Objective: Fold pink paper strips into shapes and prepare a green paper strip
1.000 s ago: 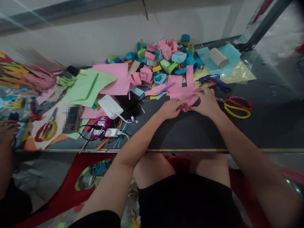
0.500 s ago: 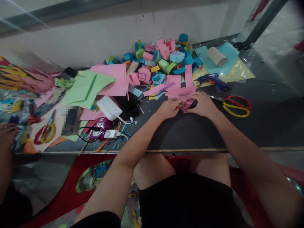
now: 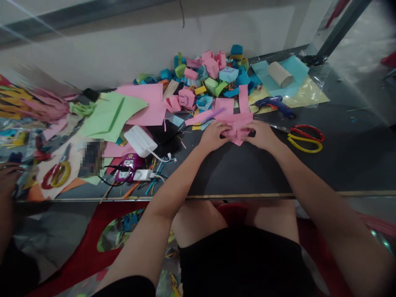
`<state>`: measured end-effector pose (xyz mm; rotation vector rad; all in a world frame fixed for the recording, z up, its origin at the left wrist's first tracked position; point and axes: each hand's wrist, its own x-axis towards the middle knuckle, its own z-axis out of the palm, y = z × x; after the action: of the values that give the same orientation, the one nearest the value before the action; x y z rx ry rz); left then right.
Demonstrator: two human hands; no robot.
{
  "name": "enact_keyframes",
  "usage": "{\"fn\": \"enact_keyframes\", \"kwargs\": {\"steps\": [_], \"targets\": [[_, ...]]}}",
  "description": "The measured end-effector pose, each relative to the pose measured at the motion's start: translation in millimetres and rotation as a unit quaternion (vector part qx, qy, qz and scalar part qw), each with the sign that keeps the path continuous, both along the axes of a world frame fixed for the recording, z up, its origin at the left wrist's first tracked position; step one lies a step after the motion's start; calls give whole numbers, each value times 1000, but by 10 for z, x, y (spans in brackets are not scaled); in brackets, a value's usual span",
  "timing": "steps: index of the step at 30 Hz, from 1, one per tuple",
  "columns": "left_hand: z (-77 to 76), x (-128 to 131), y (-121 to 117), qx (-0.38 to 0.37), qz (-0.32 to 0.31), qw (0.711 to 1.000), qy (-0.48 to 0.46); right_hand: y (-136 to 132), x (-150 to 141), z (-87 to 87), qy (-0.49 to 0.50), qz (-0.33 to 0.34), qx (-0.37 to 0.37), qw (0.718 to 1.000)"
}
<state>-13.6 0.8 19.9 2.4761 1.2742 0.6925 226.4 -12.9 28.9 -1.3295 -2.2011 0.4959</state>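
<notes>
Left hand (image 3: 214,137) now farther from right hand (image 3: 262,134); fingers on pink paper (image 3: 238,124), cannot tell if clamped.

Single head-worn view, forward and down over lap (image 3: 244,260) and table (image 3: 355,165)

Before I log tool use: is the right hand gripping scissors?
No, the right hand is on the folded pink paper, while the nearest scissors lie on the table.
</notes>
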Motion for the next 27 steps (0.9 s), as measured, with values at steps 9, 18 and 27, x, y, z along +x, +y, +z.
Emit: {"fn": "enact_keyframes", "kwargs": {"steps": [9,18,27], "targets": [[-25,140,37,-45,86,994,-40,62,-14,-47,-3,3,1,1000],[-84,204,63,-53,122,989,-63,83,-14,-62,10,3,-6,1000],[-47,247,32,-73,135,985,-85,87,-8,-68,19,8,-8,1000]]}}
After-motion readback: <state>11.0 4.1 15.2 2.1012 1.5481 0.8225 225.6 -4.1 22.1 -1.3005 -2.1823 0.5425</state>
